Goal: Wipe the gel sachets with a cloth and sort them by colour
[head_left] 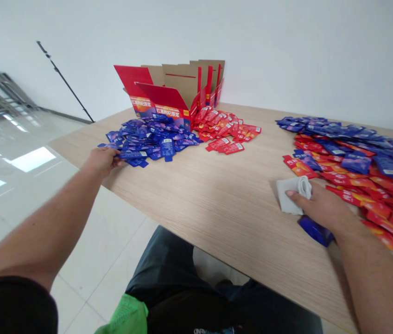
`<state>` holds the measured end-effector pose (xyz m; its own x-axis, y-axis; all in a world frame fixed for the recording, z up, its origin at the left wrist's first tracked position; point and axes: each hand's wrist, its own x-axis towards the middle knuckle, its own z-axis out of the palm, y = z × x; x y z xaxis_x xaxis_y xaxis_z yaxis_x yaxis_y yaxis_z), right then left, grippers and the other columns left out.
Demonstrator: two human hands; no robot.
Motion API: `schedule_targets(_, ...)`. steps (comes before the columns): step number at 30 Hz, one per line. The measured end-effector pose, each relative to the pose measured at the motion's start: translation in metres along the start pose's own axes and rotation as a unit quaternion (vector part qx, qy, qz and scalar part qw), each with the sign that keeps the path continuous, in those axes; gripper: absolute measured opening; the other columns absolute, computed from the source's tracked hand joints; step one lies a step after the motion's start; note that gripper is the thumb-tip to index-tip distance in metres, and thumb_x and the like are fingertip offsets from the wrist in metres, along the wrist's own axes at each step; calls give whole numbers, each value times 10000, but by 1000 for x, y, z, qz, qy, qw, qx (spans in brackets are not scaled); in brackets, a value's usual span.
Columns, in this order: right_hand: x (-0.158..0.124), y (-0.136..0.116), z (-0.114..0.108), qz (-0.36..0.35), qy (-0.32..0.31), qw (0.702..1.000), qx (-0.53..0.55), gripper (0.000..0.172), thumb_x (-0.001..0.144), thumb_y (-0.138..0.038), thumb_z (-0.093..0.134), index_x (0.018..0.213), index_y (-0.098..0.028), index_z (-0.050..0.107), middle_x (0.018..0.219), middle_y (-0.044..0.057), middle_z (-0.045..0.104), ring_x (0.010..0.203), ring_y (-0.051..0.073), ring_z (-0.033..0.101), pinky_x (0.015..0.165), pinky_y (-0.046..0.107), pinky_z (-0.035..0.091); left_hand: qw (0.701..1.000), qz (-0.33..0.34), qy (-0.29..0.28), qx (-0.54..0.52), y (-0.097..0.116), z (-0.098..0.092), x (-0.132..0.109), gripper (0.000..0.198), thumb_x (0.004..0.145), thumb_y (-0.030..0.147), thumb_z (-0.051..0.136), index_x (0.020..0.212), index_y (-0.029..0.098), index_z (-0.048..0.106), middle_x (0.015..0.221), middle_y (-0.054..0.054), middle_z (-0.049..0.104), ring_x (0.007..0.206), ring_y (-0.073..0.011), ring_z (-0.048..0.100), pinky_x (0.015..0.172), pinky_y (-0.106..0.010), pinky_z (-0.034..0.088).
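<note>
My left hand (105, 160) is at the left edge of a pile of blue sachets (149, 132), its fingers closed on a blue sachet (133, 155) at the near side. In my right hand (316, 204) is a folded pale grey cloth (288, 195), the thumb pressed on top of it. Just below that hand a single blue sachet (316, 230) lies on the table, partly covered by the hand and wrist.
Red sachets (222, 123) lie right of the blue pile. Open red cartons (168, 97) stand behind them. A large heap of red sachets (387, 204) with blue sachets (356, 134) spreads across the right side of the wooden table (210, 195). A thin black pole (65, 81) leans at far left.
</note>
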<state>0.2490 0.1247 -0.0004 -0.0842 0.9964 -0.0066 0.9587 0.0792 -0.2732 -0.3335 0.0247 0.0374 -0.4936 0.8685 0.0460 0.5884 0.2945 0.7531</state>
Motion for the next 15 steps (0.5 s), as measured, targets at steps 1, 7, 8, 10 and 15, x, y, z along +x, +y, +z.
schedule_targets(1,-1,-1,-1,1,-3,1000,6,287,867,-536,525,994,-282,566,1038,186,699,963,354,679,792,434,499,1000,-14,-1,2,2,2,2,275,876,422,504,799,194,370,586,68,470,633,-100,499,701,-305,493)
schedule_targets(7,-3,-4,-3,-4,2,999,32,262,875,-499,541,1003,-273,580,1016,168,708,925,330,688,760,417,498,990,-26,79,117,10,9,-12,353,869,540,581,941,204,503,752,21,354,778,-158,388,873,-347,362)
schedule_targets(8,-4,-4,-3,-9,3,1000,30,270,877,-492,543,1014,-263,587,1032,174,707,933,330,687,762,415,499,984,-17,106,142,11,10,-16,380,873,562,573,996,210,501,798,10,322,808,-170,376,900,-359,349)
schedule_targets(10,-4,-5,-4,-5,7,1000,24,300,874,-487,551,1034,-238,605,1050,187,707,940,336,685,769,416,503,974,-11,155,163,15,13,-24,442,874,599,553,1101,229,468,876,-6,311,874,-200,386,928,-385,349)
schedule_targets(15,-5,2,-13,32,99,989,109,424,870,-499,561,1151,-195,651,1117,172,715,1043,338,677,872,440,513,969,44,181,164,41,32,-42,386,878,523,557,1129,240,479,948,-13,466,916,-217,473,857,-348,416)
